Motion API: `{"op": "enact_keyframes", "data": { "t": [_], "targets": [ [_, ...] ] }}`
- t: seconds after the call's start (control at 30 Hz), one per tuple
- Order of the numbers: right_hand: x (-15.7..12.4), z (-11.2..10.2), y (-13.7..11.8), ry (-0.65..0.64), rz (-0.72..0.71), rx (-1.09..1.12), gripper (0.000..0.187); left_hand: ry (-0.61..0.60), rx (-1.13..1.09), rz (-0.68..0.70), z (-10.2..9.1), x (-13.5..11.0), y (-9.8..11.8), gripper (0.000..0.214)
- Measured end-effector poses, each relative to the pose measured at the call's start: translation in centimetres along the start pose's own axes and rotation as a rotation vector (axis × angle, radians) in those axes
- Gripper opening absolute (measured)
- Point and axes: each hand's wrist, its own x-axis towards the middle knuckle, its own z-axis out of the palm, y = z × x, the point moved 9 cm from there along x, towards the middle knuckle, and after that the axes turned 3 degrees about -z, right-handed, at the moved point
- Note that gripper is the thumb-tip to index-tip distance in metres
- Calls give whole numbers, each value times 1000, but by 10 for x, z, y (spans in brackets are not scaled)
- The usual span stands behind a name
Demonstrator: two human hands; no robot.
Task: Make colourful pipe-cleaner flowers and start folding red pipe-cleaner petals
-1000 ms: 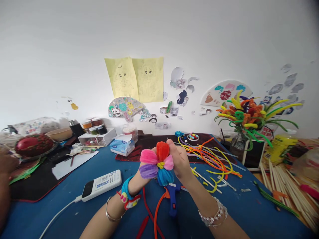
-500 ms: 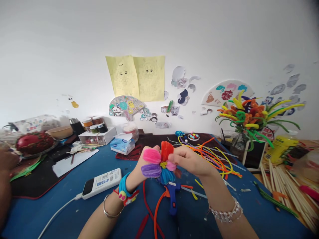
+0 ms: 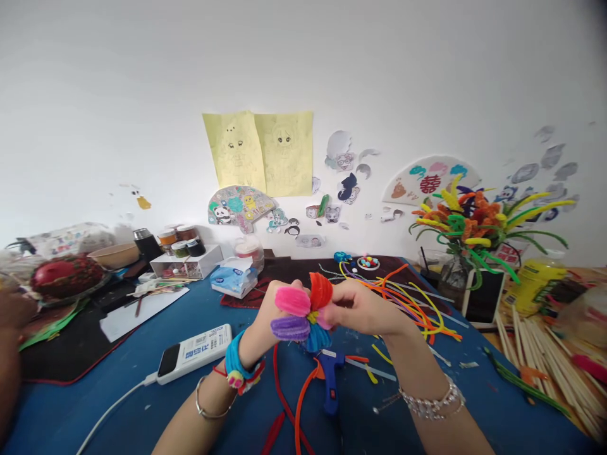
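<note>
Between my hands is a pipe-cleaner flower (image 3: 290, 302) with pink, purple, blue and red petals around a small yellow centre. My left hand (image 3: 269, 309) is closed behind its left side, its fingertips mostly hidden by the petals. My right hand (image 3: 356, 304) pinches the petals on the right, next to the red one. Just below the flower, a blue glue gun (image 3: 331, 385) with an orange trigger lies on the table. Beside it runs an orange pipe cleaner (image 3: 300, 411), and a dark red strip (image 3: 279, 373) lies further left.
Loose pipe cleaners (image 3: 417, 309) spread at the right, near a vase of pipe-cleaner flowers (image 3: 467, 221) and wooden sticks (image 3: 535, 354). On the left are a white power bank (image 3: 194, 354), a tissue pack (image 3: 233, 276) and another person's arm (image 3: 12, 341).
The flower has turned slightly in my hands, its red petal tilting to the right. My right fingers have shifted on the petals, and the view has dipped a little.
</note>
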Motion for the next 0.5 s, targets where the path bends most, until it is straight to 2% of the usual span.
{"op": "enact_keyframes", "data": {
  "t": [0.1, 0.23, 0.4, 0.5],
  "targets": [
    [-3, 3, 1, -88, -6, -61, 28, -13, 68, 15, 3, -1, 0, 37],
    [-6, 7, 0, -127, -3, -92, 27, -26, 75, 0, 8, -4, -3, 34],
    [-6, 10, -17, -125, -150, -136, 22, 13, -73, -90, 10, -3, -13, 34],
    [-6, 10, -21, -91, -215, -123, 19, 42, -128, -90, 13, 0, -12, 39]
  ]
}}
